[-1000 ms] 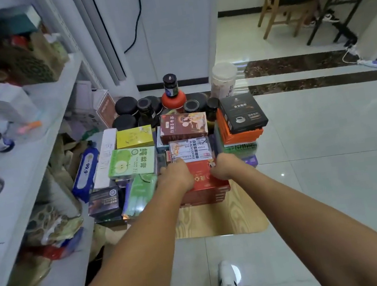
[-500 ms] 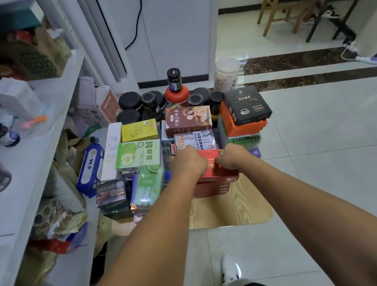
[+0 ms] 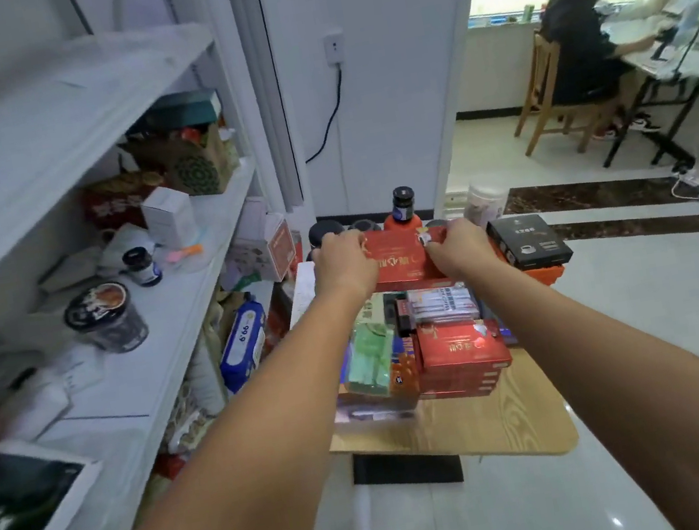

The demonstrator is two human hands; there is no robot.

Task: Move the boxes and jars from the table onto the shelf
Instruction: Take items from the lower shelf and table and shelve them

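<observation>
Both hands hold a flat red box [image 3: 404, 258] in the air above the crowded table. My left hand [image 3: 344, 261] grips its left end and my right hand [image 3: 460, 246] grips its right end. Below lies a stack of matching red boxes [image 3: 462, 357] on the small wooden table [image 3: 480, 423], beside a green box [image 3: 370, 360] and a black coffee box [image 3: 529, 241]. Dark jars [image 3: 326, 231] and a red-based bottle [image 3: 403, 207] stand at the table's far end. The white shelf [image 3: 152, 339] runs along the left.
The middle shelf holds a noodle cup [image 3: 106, 317], a small dark jar [image 3: 142, 267], a white box [image 3: 168, 216] and a patterned box [image 3: 197, 170]. A blue pack [image 3: 243, 345] sits on a lower shelf. A person sits on a wooden chair [image 3: 542, 103] at a desk, far right.
Both hands have lifted the top red box off the stack and raised it away from me. The camera has tilted up, showing more of the shelf and the room.
</observation>
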